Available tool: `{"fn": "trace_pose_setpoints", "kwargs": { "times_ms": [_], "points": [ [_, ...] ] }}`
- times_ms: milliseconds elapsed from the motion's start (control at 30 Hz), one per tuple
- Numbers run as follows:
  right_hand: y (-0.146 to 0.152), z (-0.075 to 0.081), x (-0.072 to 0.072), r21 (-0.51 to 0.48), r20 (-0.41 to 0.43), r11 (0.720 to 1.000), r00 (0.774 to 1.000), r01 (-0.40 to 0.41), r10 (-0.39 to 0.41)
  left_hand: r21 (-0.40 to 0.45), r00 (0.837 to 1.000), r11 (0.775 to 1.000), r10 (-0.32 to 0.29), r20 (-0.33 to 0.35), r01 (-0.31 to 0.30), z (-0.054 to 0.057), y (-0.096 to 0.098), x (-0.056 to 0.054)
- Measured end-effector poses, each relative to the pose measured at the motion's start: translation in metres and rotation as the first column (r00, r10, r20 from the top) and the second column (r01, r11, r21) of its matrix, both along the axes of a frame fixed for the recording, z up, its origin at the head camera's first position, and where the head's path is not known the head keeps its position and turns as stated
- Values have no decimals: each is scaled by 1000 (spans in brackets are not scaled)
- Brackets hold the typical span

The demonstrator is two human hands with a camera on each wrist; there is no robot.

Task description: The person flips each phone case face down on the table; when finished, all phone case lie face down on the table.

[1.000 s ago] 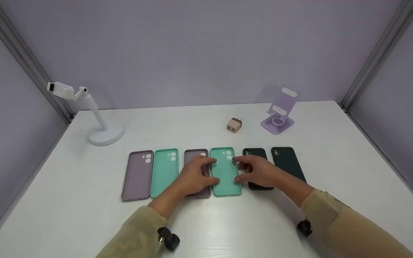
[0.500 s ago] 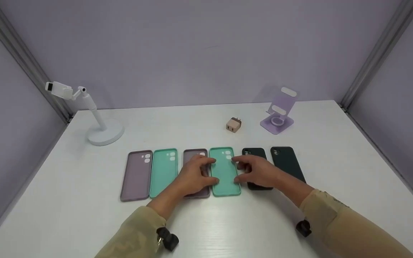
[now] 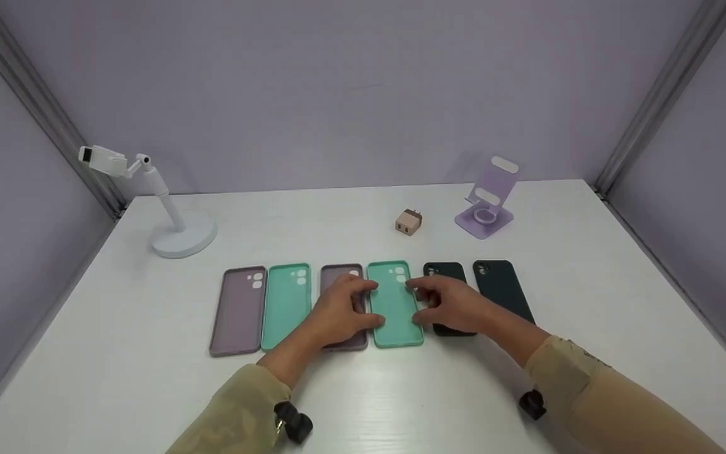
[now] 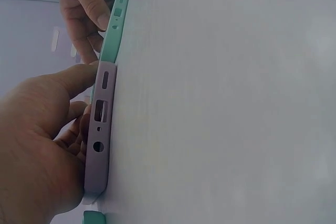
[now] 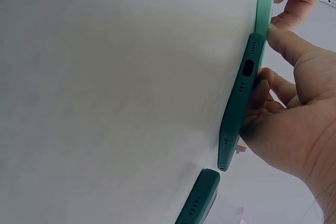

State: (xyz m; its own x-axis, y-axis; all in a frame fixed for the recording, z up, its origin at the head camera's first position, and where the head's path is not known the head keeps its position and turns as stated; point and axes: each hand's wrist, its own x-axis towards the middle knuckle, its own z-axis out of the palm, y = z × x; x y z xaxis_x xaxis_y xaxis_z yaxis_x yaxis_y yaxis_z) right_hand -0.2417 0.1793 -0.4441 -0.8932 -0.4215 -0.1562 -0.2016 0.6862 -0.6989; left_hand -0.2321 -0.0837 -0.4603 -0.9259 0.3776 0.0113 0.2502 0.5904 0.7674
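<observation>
A teal phone case point(image 3: 394, 309) lies flat on the white table, its open side up, between my two hands. My left hand point(image 3: 340, 310) reaches over a mauve phone case point(image 3: 338, 272), with thumb and forefinger at the teal case's left edge. From the other side, my right hand point(image 3: 454, 302) has its thumb and forefinger at the right edge, above a dark green phone case point(image 3: 445, 270). In the left wrist view the mauve case point(image 4: 98, 156) and teal case point(image 4: 114, 35) stand edge to edge. The right wrist view shows the dark case point(image 5: 236, 103) under my right hand.
Another mauve case point(image 3: 240, 312) and teal case point(image 3: 287, 302) lie side by side at left; a second dark green case point(image 3: 503, 287) lies at right. Behind stand a white stand point(image 3: 183, 236), a pink charger point(image 3: 408, 222) and a purple phone stand point(image 3: 486, 214).
The head view has shifted very slightly. Both hands keep their places at the teal case's edges, and the cases show no visible movement on the table.
</observation>
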Motion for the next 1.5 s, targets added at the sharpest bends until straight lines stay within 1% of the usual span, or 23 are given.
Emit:
{"fn": "trace_pose_setpoints", "kwargs": {
  "times_ms": [200,433,733,1000,1167,1367,1500],
  "points": [
    [-1,1,0,1,-17,1000,1000,-27,27,-11,1000,1000,2,-6,-3,-2,-1,0],
    [0,1,0,-4,-20,1000,1000,-13,13,-19,1000,1000,-5,-20,5,-2,1,-2],
    [-5,1,2,37,-56,999,998,3,-1,-19,999,1000,-21,-41,21,-2,0,-1],
    [-6,0,2,55,-56,998,998,15,-12,-28,999,999,-21,-31,20,-4,-1,-2],
    [-7,4,2,40,-56,999,998,36,-34,-30,999,999,-17,-29,16,-3,-1,-2],
    [-10,12,5,41,-107,998,994,42,-38,-33,1000,999,-11,-29,10,-2,1,-1],
    [-13,16,8,28,-102,996,992,83,-79,-35,1000,999,-6,-23,6,-3,1,-1]
  ]
}}
